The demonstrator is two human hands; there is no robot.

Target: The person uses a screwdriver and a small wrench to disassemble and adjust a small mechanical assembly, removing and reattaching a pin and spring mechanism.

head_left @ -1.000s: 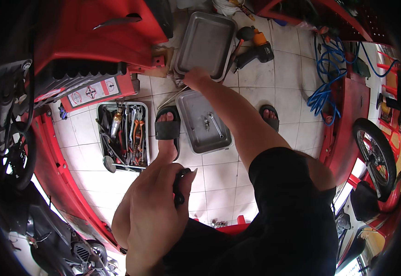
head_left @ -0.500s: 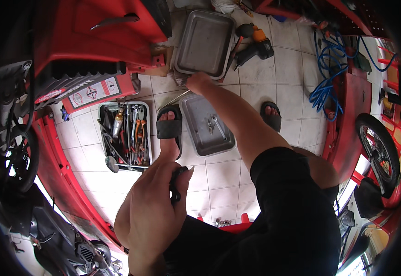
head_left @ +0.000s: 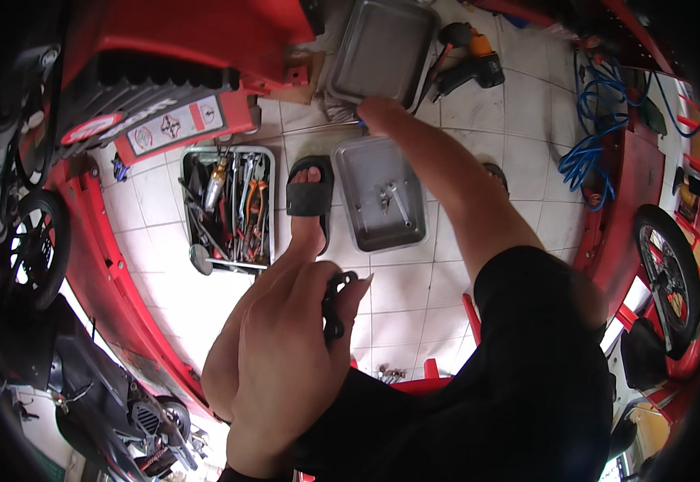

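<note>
My left hand (head_left: pixel 286 345) is closed around a small black part with round holes (head_left: pixel 335 305), held low in front of my knee. My right hand (head_left: pixel 382 117) reaches forward to the near edge of the far grey metal tray (head_left: pixel 340 90). Its fingers are closed on a thin metal rod (head_left: pixel 318 128) that points left; a bit of blue shows where the rod meets the fingers. A greyish crumpled cloth (head_left: pixel 337 109) lies beside the hand. Below my right forearm, the nearer grey tray (head_left: pixel 358 229) holds a wrench (head_left: pixel 401 205) and small metal pieces (head_left: pixel 385 196).
A toolbox tray (head_left: pixel 268 161) full of pliers, wrenches and screwdrivers stands left of my sandalled foot (head_left: pixel 308 197). An orange and black power tool (head_left: pixel 472 68) lies at the far right, before a coiled blue hose (head_left: pixel 587 157). Red lift machinery (head_left: pixel 181 48) rises at the far left.
The rod in my right hand has swung from slanting toward my foot to nearly level, pointing left. My left hand still grips the black part. The view has shifted; my right foot is now mostly hidden.
</note>
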